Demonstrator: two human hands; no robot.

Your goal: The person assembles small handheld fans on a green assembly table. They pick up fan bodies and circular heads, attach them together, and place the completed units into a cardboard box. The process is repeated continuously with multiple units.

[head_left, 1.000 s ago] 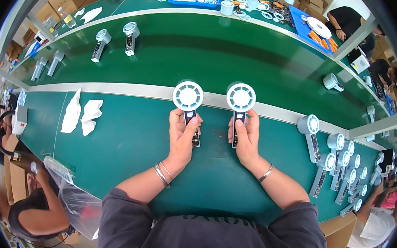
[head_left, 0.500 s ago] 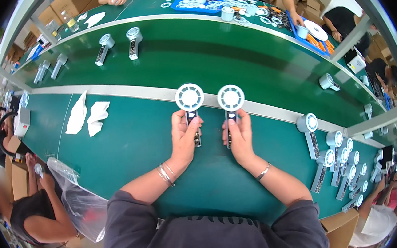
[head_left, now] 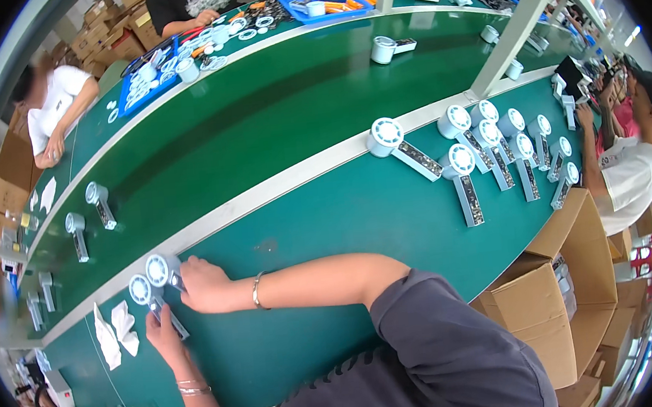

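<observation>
Two pale grey-blue handheld fans, each with a round slotted head and a straight handle, stand side by side over the green table. My left hand is closed around the handle of the left fan, whose lower end shows past the fingers. From the right, my right hand grips the right fan just below its head; its handle is mostly hidden by the fingers. The two heads are very close or touching. Crumpled white tissues lie to the left of my left hand.
Several similar fans with exposed circuit boards lie at the table's right. An open cardboard box stands beside the near right edge. More fans rest on the green belt beyond the pale rail. Co-workers sit across, near blue trays.
The view has swung to the right, bringing the box and right-hand fans further in. My hands, apart before, are now close together with the two fan heads side by side.
</observation>
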